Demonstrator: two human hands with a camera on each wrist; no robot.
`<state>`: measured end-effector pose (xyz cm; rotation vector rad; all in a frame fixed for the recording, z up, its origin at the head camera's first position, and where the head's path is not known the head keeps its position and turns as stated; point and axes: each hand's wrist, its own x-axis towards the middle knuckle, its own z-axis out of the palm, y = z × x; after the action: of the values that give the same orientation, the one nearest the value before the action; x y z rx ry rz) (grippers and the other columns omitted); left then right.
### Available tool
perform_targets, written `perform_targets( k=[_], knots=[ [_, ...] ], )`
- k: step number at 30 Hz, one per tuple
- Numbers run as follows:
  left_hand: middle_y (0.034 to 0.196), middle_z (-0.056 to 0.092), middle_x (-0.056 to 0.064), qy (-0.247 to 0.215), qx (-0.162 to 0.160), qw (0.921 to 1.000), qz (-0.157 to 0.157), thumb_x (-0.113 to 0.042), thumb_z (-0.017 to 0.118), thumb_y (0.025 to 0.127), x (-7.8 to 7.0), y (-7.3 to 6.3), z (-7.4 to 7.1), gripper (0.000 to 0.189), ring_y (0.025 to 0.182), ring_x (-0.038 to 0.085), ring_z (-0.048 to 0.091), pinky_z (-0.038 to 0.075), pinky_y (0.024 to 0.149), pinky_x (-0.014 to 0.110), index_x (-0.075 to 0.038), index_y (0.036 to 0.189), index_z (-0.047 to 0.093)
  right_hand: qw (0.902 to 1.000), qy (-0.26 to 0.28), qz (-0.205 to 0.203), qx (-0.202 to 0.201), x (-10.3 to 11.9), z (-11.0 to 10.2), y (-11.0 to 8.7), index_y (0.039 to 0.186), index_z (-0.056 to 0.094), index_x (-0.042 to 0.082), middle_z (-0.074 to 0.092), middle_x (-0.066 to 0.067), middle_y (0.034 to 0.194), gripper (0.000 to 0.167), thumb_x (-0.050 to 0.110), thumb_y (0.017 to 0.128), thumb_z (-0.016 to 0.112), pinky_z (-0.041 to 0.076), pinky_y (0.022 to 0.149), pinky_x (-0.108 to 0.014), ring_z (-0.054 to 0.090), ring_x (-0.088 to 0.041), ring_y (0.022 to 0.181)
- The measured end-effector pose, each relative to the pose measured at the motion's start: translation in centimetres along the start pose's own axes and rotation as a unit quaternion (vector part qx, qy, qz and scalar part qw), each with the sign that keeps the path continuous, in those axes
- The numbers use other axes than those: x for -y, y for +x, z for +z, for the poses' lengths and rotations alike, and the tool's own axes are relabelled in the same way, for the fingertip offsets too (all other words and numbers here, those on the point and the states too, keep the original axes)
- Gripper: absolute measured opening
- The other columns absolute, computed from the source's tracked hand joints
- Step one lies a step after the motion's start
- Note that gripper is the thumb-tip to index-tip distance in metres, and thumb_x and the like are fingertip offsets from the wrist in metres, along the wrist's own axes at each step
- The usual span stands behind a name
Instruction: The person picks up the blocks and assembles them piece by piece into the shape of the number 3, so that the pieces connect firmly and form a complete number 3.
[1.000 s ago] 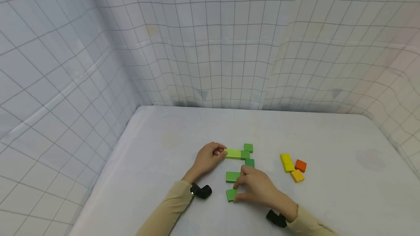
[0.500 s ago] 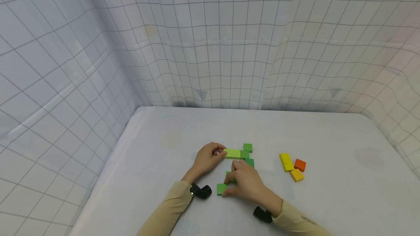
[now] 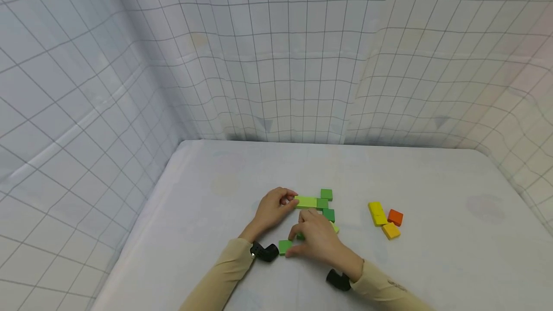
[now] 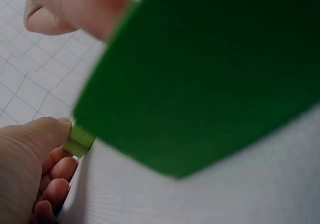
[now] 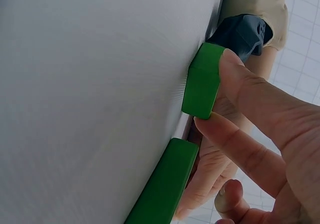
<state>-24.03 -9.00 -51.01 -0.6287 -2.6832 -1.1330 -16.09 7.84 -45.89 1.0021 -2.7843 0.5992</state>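
My right hand (image 3: pixel 318 239) pinches a small green block (image 3: pixel 284 247) between thumb and index finger, low over the white table. In the right wrist view that block (image 5: pixel 202 79) sits between the two fingertips; it looms dark and blurred in the left wrist view. Another green block (image 5: pixel 162 184) lies nearby, mostly covered by my right hand in the head view. My left hand (image 3: pixel 273 209) holds the left end of a yellow-green block (image 3: pixel 306 202) between thumb and fingers. Green blocks (image 3: pixel 322 203) adjoin its right end, stepping away and toward me.
Right of the hands lie yellow blocks (image 3: pixel 378 214), an orange-red block (image 3: pixel 395 217) and an amber block (image 3: pixel 391 231). A yellow-green piece (image 3: pixel 334 228) peeks out behind my right hand. Gridded white sheets (image 3: pixel 276 61) wall the table's back and sides.
My right hand has moved left and slightly away from me with the green block, which now sits close to the left wrist camera. The left hand has stayed in place.
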Motion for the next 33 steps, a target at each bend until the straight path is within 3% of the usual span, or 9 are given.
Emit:
perform_targets(
  k=[7,33],
  knots=[
    [0.083,0.057,-0.009,0.001,0.001,1.0000,0.006,-0.027,0.066,0.090,-0.1,0.0,-0.1,0.020,0.073,0.007,0.049,0.040,0.067,0.025,-0.013,0.104,0.069,0.9999,0.008,0.006,-0.002,-0.1,0.4,0.6,0.078,0.075,0.025,0.040,0.010,0.075,0.031,0.051,0.062,0.084,0.034,0.065,-0.025,0.036,-0.010,0.073],
    [0.084,0.058,-0.008,0.001,0.002,1.0000,-0.001,-0.027,0.065,0.091,-0.3,0.1,-0.2,0.021,0.073,0.007,0.050,0.041,0.066,0.025,-0.012,0.105,0.070,0.9981,-0.027,0.030,-0.046,-0.9,0.9,1.3,0.071,0.072,0.024,0.039,0.008,0.073,0.030,0.050,0.063,0.084,0.027,0.056,-0.023,0.033,-0.012,0.066]
  ],
)
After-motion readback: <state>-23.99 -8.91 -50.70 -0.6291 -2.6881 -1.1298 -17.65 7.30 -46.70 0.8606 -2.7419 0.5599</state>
